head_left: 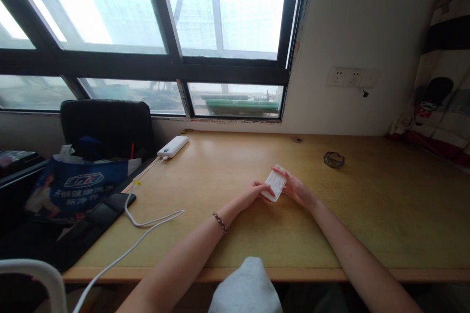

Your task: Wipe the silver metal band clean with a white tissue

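A small white rectangular packet [276, 183], with faint creases or marks on its face, is held tilted just above the wooden table [227, 166]. My left hand [259, 190] grips its lower left edge, the thumb lying across the face. At the upper right edge, my right hand [292, 186] holds it too, with fingers over the top corner. The fingers behind the packet are hidden. A dark braided bracelet [220, 223] is on my left wrist.
A white power bank [173, 146] with a white cable [154, 221] lies at the table's left side. A glass ashtray [334, 159] sits to the right. A blue bag [82, 188] rests on a black chair [106, 124] at the left.
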Action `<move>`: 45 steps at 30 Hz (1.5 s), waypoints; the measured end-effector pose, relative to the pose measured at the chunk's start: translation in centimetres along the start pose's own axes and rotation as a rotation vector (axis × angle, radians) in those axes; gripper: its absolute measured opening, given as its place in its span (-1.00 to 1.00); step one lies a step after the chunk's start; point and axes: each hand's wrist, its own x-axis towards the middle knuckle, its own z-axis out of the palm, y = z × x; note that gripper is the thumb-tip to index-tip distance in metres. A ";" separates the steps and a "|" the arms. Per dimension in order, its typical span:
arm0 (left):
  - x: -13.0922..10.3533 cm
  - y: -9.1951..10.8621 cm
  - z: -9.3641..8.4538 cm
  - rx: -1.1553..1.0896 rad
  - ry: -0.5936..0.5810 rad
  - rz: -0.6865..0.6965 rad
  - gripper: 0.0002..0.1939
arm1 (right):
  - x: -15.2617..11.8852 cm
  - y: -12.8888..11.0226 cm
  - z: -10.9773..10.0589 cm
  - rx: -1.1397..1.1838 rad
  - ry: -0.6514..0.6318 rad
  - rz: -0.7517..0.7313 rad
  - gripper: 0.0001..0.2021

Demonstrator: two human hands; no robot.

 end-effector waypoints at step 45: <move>-0.2 -0.6 -0.3 1.273 -0.012 0.625 -0.66 | -0.5 1.9 2.0 -1.407 0.081 -0.211 -0.67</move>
